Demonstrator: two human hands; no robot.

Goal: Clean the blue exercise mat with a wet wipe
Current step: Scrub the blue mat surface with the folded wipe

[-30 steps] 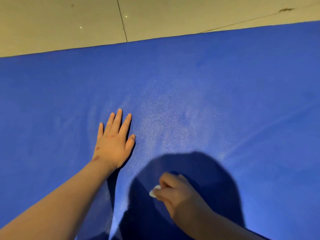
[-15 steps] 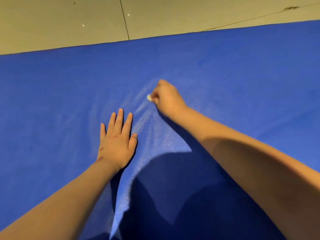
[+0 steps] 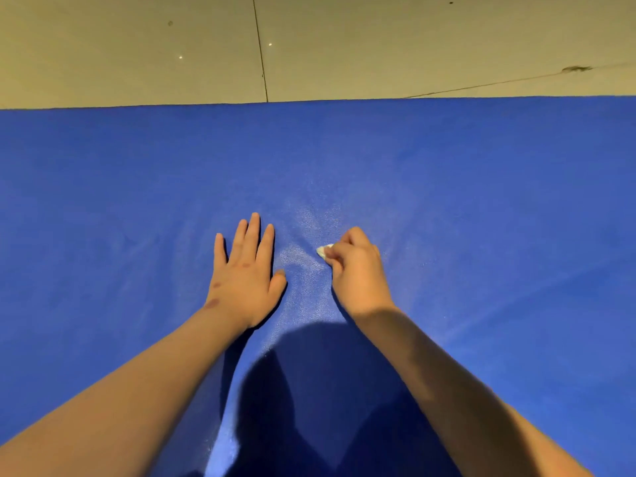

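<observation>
The blue exercise mat [image 3: 481,208] fills most of the view, its far edge running across the upper third. My left hand [image 3: 244,273] lies flat on the mat with fingers straight and spread, palm down. Just to its right, my right hand [image 3: 356,270] has its fingers curled round a small white wet wipe [image 3: 321,251] and holds it down on the mat. Only a small corner of the wipe shows past the fingers. A glossy damp patch lies between and beyond the two hands.
Beige floor tiles [image 3: 378,46] with dark joint lines lie beyond the mat's far edge. A dark shadow [image 3: 309,390] of my head and body falls on the near part of the mat between my forearms.
My right hand with the wipe swept far up the mat and has now come back nearer, level with the left hand. The left hand stayed flat in place.
</observation>
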